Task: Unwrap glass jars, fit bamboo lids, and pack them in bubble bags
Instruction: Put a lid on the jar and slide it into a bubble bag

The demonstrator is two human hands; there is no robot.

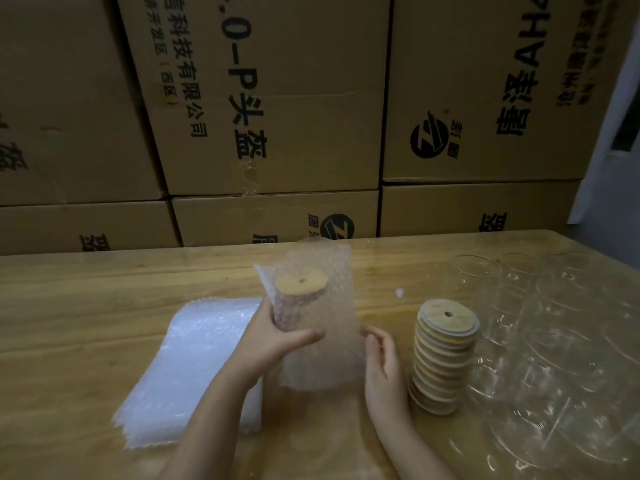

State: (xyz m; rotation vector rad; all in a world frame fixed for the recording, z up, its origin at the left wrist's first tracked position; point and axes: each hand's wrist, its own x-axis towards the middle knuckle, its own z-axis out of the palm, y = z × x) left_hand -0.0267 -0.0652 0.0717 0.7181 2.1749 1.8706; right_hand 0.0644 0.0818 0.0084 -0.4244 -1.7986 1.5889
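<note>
A glass jar with a round bamboo lid (302, 285) sits inside a bubble bag (329, 306) standing upright on the wooden table. My left hand (277, 336) grips the bagged jar from the left, thumb across its front. My right hand (382, 355) is at the bag's right edge, fingers curled; whether it pinches the bag is unclear. A stack of bamboo lids (443, 355) stands just right of it. Several bare glass jars (491, 299) stand at the far right.
A flat pile of bubble bags (194, 362) lies left of my arms. Crumpled clear plastic wrap (561, 386) covers the table's right side. Stacked cardboard boxes (277, 98) form a wall behind the table (104, 289).
</note>
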